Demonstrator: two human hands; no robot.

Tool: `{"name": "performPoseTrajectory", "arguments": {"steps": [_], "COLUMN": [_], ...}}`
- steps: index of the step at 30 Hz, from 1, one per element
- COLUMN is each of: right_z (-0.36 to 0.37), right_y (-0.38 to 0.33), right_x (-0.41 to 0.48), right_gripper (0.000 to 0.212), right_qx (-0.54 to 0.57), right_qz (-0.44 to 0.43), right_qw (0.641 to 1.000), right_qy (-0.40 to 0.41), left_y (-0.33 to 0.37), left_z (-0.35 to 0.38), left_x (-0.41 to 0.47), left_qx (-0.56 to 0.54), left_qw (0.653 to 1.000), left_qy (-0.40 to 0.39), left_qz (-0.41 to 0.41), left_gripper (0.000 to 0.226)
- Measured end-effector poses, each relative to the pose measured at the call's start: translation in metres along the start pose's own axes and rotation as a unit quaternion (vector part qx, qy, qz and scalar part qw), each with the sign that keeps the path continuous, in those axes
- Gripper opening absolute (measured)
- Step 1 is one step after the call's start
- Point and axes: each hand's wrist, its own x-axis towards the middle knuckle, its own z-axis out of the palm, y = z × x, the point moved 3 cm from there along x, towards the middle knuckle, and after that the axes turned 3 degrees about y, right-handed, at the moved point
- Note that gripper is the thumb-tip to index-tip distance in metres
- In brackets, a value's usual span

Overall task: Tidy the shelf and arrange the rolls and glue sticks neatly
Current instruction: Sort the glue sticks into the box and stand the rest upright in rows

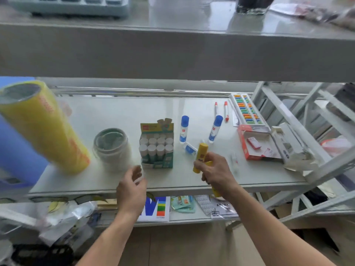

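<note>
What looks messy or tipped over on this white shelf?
A small blue-and-white glue bottle lies on its side right of the green box of white-capped glue sticks. On the right, a red cardboard box sits open with crumpled white packaging beside it. The right hand grips a loose yellow glue stick.

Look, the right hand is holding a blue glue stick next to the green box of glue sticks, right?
Not quite. The glue stick that the right hand grips is yellow, not blue. The rest is right: it is held beside the green box of glue sticks. The head view shows this.
</note>
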Motion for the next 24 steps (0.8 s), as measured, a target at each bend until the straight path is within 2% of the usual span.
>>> {"name": "performPoseTrajectory", "arguments": {"steps": [1,4,7,10,14,16,18,20,21,24], "right_z": [-0.015,-0.061,-0.091,-0.092,-0.075,-0.068,-0.063,-0.060,-0.059,-0.061], "right_y": [0.004,0.020,0.031,0.031,0.025,0.027,0.030,0.033,0.034,0.035], "right_x": [0.002,0.021,0.050,0.074,0.090,0.094,0.098,0.102,0.104,0.107], "right_gripper": [0.017,0.019,0.026,0.035,0.051,0.050,0.041,0.035,0.035,0.042], "right_qx": [-0.029,-0.112,-0.233,-0.311,-0.374,-0.393,-0.392,-0.377,-0.374,-0.374], "right_qz": [0.001,0.040,0.098,0.104,0.057,0.028,0.013,0.008,0.008,0.019], "right_qw": [0.999,0.990,0.965,0.944,0.926,0.919,0.920,0.926,0.927,0.927], "right_qy": [0.020,0.077,0.072,0.034,-0.009,-0.020,-0.025,-0.024,-0.021,-0.015], "left_y": [0.006,0.035,0.071,0.108,0.141,0.142,0.133,0.116,0.109,0.102], "left_z": [0.003,0.028,0.061,0.085,0.106,0.124,0.148,0.166,0.172,0.179], "left_x": [-0.010,-0.028,-0.022,-0.005,0.020,0.027,0.024,0.019,0.018,0.017], "left_qx": [0.010,0.065,0.099,0.116,0.176,0.267,0.386,0.457,0.466,0.467], "left_qw": [1.000,0.987,0.973,0.975,0.969,0.941,0.883,0.830,0.818,0.812], "left_qy": [-0.005,-0.094,-0.136,-0.101,-0.030,-0.062,-0.129,-0.178,-0.191,-0.188], "left_qz": [0.023,0.116,0.155,0.158,0.173,0.199,0.235,0.267,0.277,0.297], "left_gripper": [0.031,0.021,0.019,0.020,0.027,0.035,0.043,0.050,0.052,0.048]}}
